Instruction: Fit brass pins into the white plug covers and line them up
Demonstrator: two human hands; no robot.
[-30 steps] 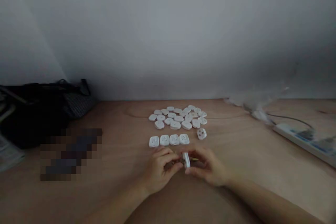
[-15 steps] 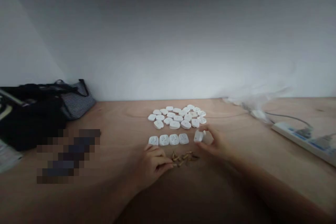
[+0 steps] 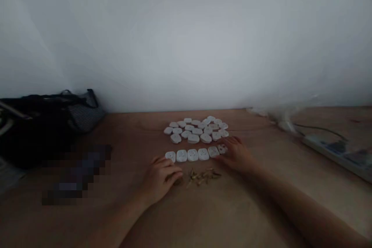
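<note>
Several white rounded-square pieces with small holes form a row (image 3: 192, 155) on the wooden table. My right hand (image 3: 236, 154) is at the row's right end, its fingers closed round the last white piece (image 3: 222, 148). Beside it, another white piece (image 3: 213, 152) lies near my thumb. My left hand (image 3: 162, 174) is at the row's left end, fingers curled together; whatever they may hold is too small and dark to make out. Between the hands, in front of the row, lies a small heap of brass-coloured pins (image 3: 203, 176). Behind the row is a loose cluster of white pieces (image 3: 193, 138).
A black bag (image 3: 35, 131) and a striped bag (image 3: 84, 112) stand at the left, with a pixelated dark object (image 3: 83, 170) in front. At the right are a power strip (image 3: 334, 157), its cable (image 3: 319, 127) and clear plastic wrap (image 3: 286, 114).
The row has grown at its right end, where my right hand has set down white pieces. My left hand has moved left, off the brass pins. The picture is darker.
</note>
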